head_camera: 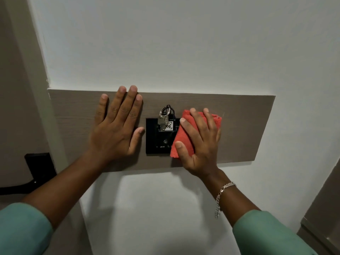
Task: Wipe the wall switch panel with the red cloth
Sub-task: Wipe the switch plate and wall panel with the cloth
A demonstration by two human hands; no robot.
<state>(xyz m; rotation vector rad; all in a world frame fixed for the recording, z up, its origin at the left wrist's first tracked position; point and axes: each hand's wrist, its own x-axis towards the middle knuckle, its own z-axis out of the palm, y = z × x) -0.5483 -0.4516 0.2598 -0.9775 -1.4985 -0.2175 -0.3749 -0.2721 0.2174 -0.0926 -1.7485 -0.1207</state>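
Observation:
A black wall switch panel [153, 138] is set in a grey-brown wooden board [244, 129] on the white wall. A key ring with a key and a numbered tag [165, 119] hangs in the panel's top slot. My right hand [200, 142] presses a folded red cloth [181, 138] flat against the panel's right edge, covering that side. My left hand [116, 126] lies flat on the board just left of the panel, fingers spread, holding nothing.
A dark door handle plate [39, 166] sits on the door at the lower left, beside the door frame [31, 70]. Another grey-brown surface [323, 208] shows at the lower right. A silver bracelet [223, 192] hangs on my right wrist.

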